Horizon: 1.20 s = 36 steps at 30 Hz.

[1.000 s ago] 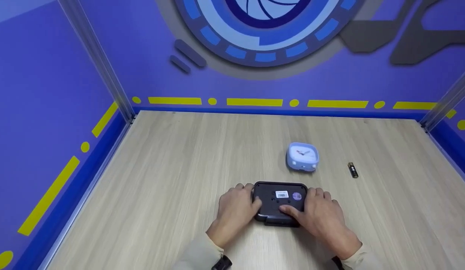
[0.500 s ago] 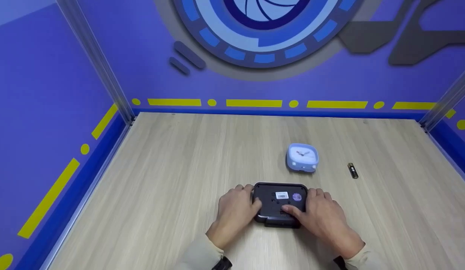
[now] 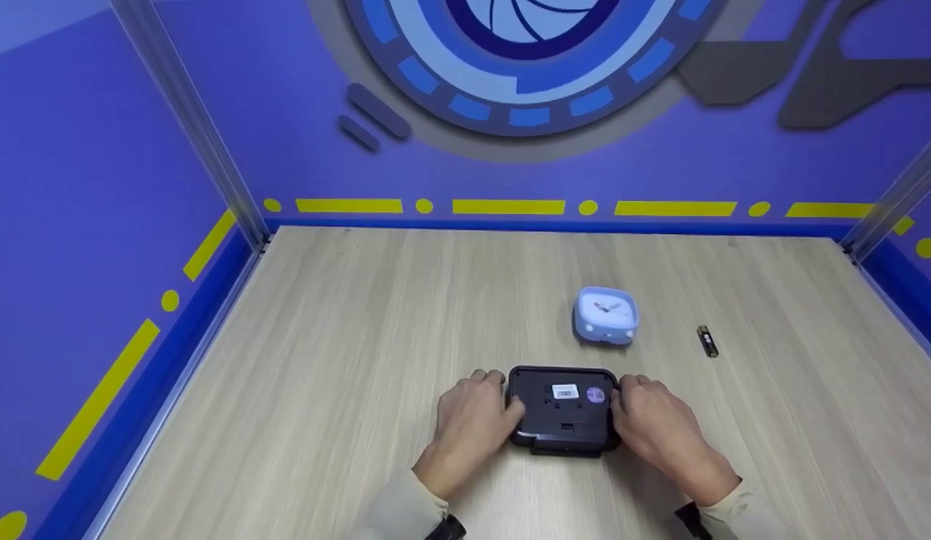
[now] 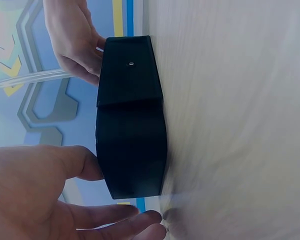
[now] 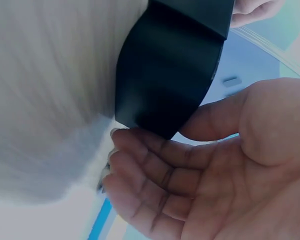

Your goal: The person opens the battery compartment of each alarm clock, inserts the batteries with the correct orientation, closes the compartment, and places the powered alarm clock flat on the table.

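A black rectangular device [image 3: 536, 409] lies on the table with its back up. That back carries a white barcode sticker [image 3: 565, 391], a round purple sticker [image 3: 596, 394] and a small dark slot [image 3: 567, 428]. My left hand [image 3: 474, 412] grips its left edge, thumb on the back and fingers along the side. At the opposite edge my right hand [image 3: 660, 424] holds it between thumb and fingers. The right wrist view shows the right thumb [image 5: 215, 117] against the black casing, with the fingertips at its end. The device's underside is hidden.
Just beyond the device stands a light blue alarm clock [image 3: 606, 315], its face tipped upward. A black battery [image 3: 707, 341] with a gold end lies to the right. Printed blue panels [image 3: 510, 180] wall the wooden table [image 3: 405, 300] at the back and sides.
My right thumb has slid off the middle of the device's back to its right edge, uncovering the small slot. The left hand, alarm clock and battery have stayed put.
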Tool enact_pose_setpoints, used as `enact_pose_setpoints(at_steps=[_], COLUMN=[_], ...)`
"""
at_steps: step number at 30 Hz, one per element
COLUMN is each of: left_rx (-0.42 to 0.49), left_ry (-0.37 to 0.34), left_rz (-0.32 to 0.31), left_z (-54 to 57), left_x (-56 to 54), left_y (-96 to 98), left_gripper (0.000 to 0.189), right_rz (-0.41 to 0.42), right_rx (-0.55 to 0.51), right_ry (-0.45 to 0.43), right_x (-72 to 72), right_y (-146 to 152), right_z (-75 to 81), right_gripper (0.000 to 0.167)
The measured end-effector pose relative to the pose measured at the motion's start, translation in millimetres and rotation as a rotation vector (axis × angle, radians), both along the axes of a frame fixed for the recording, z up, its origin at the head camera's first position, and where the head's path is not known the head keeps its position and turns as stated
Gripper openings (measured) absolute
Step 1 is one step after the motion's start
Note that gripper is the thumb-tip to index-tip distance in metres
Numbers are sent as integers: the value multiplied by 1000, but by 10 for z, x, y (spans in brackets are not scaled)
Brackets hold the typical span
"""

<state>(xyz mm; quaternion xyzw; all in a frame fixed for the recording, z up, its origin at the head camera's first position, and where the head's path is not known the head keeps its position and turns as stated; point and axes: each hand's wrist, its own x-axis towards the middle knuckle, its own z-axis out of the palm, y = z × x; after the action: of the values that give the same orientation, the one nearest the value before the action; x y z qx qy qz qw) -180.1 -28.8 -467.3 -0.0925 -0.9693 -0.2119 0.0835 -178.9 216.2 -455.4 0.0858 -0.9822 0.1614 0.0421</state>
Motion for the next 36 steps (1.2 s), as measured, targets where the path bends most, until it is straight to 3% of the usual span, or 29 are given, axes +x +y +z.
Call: enact_pose_setpoints(at_steps=[5, 14, 24, 30, 36], left_rx=[11, 37, 44, 46, 137], left_ry=[-5, 0, 39, 41, -3], left_rz=[-1, -9, -12, -28, -32], left_z=[1, -5, 4, 18, 37], left_x=[10, 1, -10, -10, 5], left_y=[-6, -17, -38, -57, -53], left_gripper=[32, 28, 26, 35, 45], right_rz=[-9, -28, 11, 44, 49], right_rx=[-48, -180, -223, -248, -289], right_ry=[-23, -147, -199, -206, -236], right_x=[-26, -46, -65, -97, -122], right_y=[-5, 9, 55, 107, 139], right_z=[-16, -14, 12, 22, 15], right_gripper=[18, 12, 11, 13, 18])
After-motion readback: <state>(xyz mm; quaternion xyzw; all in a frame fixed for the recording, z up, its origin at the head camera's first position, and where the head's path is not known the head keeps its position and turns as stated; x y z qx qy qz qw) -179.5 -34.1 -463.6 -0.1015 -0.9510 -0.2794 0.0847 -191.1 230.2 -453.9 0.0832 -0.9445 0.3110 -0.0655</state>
